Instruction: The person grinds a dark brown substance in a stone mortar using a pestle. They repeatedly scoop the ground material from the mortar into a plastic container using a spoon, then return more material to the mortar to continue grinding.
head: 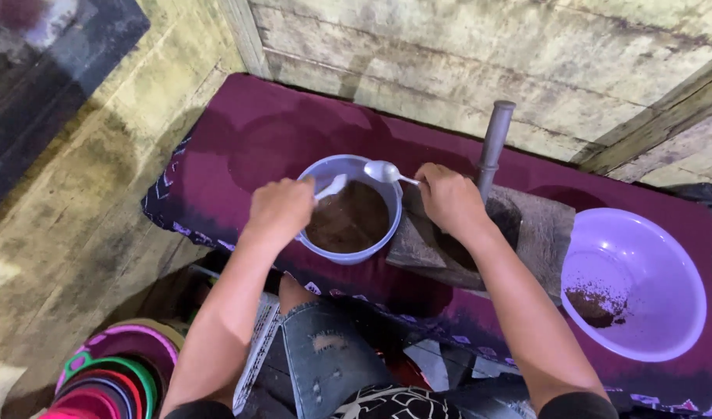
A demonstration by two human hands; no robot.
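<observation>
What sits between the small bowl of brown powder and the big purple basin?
In the head view, a stone mortar with its pestle, under the right hand.

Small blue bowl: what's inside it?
The small blue bowl holds dark brown powder. The left hand dips a white utensil in; its tip is hidden by the hand.

Stained plank wall [480,54], maroon-clothed table [255,132], worn floor [84,233]

small tub [348,213] with powder on cloth-covered table [247,132]; stone mortar [519,233] just right of it, pestle [491,147] standing in mortar; wide basin [643,271] further right; stacked bowls [111,380] on floor, lower left.
</observation>
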